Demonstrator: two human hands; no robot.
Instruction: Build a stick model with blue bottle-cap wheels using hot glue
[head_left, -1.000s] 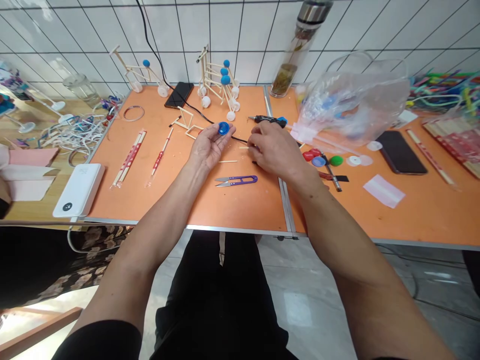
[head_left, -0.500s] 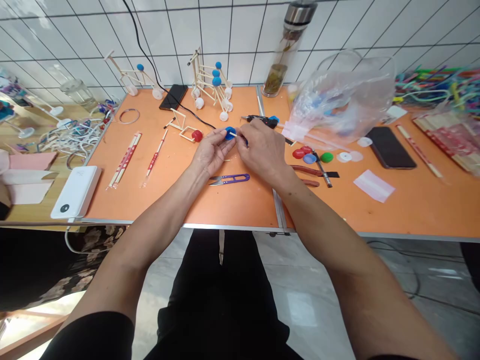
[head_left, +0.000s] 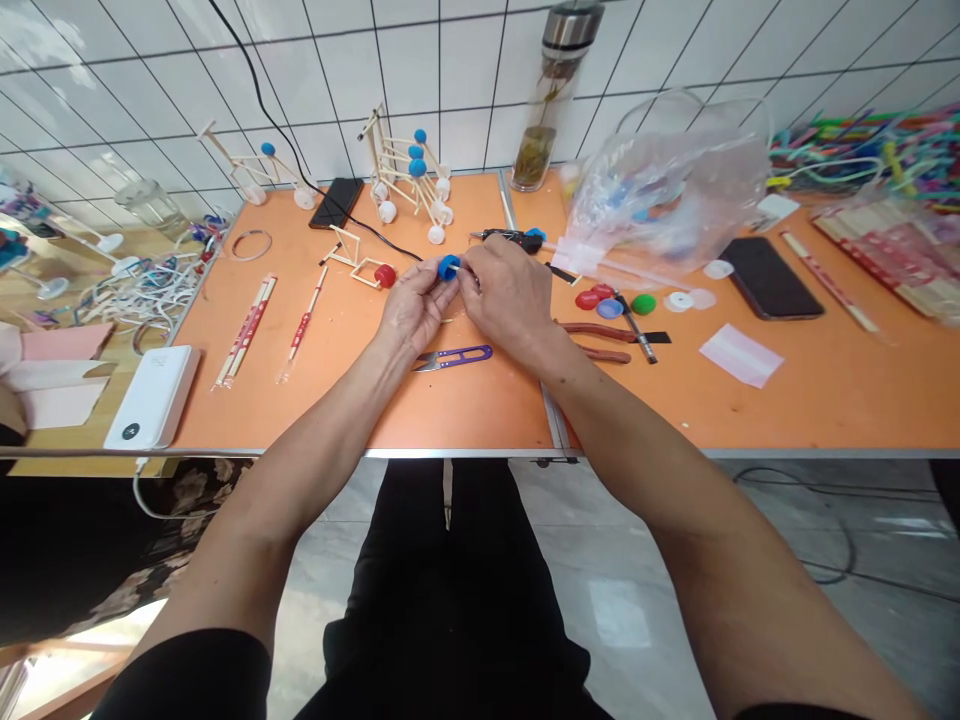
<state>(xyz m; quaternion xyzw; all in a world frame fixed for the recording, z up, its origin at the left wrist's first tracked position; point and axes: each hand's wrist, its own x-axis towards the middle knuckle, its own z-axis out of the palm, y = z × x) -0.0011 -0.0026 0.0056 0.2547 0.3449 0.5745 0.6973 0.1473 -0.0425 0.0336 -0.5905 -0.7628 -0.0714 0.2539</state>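
Observation:
In my left hand (head_left: 415, 305) is a blue bottle cap (head_left: 448, 267), pinched between the fingers at the middle of the orange table. My right hand (head_left: 506, 290) is closed on a short pale wooden stick (head_left: 457, 267), whose tip meets the cap. Whether the tip has gone into the cap I cannot tell. Just below the hands lie purple thread snips (head_left: 465, 354). Left of them rests a small stick frame (head_left: 352, 258) with a red cap (head_left: 385, 276) at its end. Pliers with brown handles (head_left: 600, 330) lie partly behind my right wrist.
Stick models with blue caps (head_left: 405, 170) stand at the back, near a phone (head_left: 336, 203) and a black cable. A glass tea bottle (head_left: 551, 100) and a clear plastic bag (head_left: 667, 200) are behind. Loose caps (head_left: 643, 304), wrapped chopsticks (head_left: 247, 330) and a power bank (head_left: 154, 397) lie around.
My right hand has moved left to the blue cap, bringing the stick against it. The cap has turned in my left hand. The view has shifted, uncovering the pliers and the red cap.

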